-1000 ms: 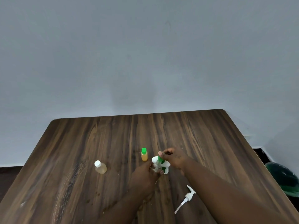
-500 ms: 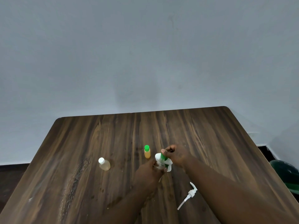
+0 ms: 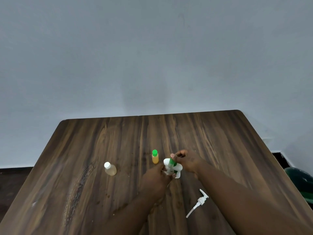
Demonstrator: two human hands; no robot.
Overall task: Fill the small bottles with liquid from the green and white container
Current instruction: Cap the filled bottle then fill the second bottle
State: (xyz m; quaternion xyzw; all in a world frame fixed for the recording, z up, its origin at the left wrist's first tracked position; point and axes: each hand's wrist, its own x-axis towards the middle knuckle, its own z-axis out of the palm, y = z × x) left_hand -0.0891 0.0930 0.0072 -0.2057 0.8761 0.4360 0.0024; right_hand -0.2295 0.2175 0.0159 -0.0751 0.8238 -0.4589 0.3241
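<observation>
My right hand (image 3: 187, 161) grips the green and white container (image 3: 176, 167) and holds it tilted over a small clear bottle (image 3: 169, 170). My left hand (image 3: 155, 181) is closed around that small bottle just above the table. The bottle is mostly hidden by my fingers and the container. A small bottle with a green cap and orange liquid (image 3: 155, 156) stands just left of my hands. Farther left stands a small bottle with a white cap and pale liquid (image 3: 110, 169).
A white pump head with its tube (image 3: 198, 203) lies on the dark wooden table (image 3: 84, 150) near my right forearm. A green object (image 3: 300, 182) sits on the floor past the table's right edge. A grey wall is behind.
The view has shifted slightly, so everything sits a little higher and to the right. My hands keep their hold on the container and the small bottle.
</observation>
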